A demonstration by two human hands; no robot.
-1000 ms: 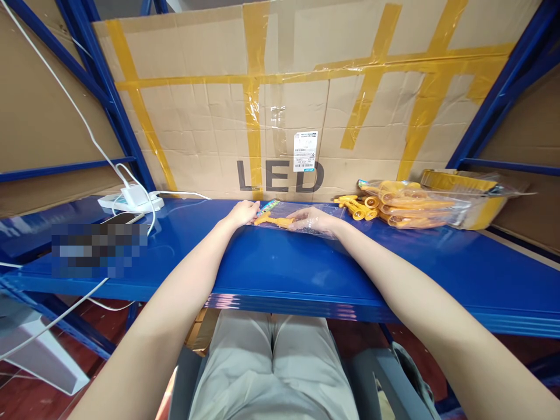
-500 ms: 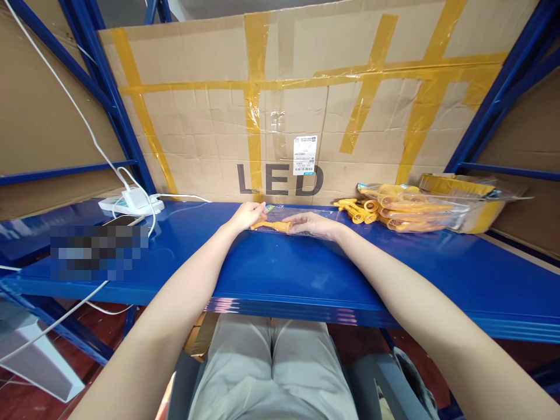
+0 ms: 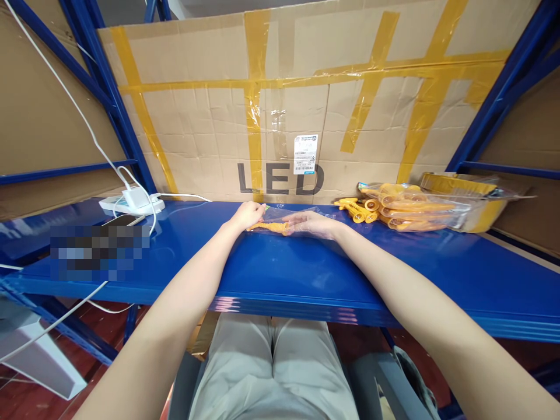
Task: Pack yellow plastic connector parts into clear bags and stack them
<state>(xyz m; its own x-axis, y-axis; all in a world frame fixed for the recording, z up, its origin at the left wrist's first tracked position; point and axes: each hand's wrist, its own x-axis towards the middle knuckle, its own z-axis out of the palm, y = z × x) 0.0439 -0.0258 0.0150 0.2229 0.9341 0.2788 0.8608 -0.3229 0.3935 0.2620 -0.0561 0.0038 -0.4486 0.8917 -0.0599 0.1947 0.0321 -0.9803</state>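
Note:
A clear plastic bag lies at the middle of the blue shelf, with a long orange-yellow piece in or under its film. My left hand is closed on the bag's left end, beside the narrow tip of the piece. From the right, my right hand reaches into the bag, film over its back, and its fingertips are closed on the wide right end of the piece.
Loose yellow pieces and filled clear bags lie at the right, beside a taped container. At the left are a white power strip, cables and a blurred dark object. Cardboard stands behind.
The yellow piece has shifted slightly left, towards my left hand. My left hand now covers more of the bag's coloured label. My right hand is further under the film.

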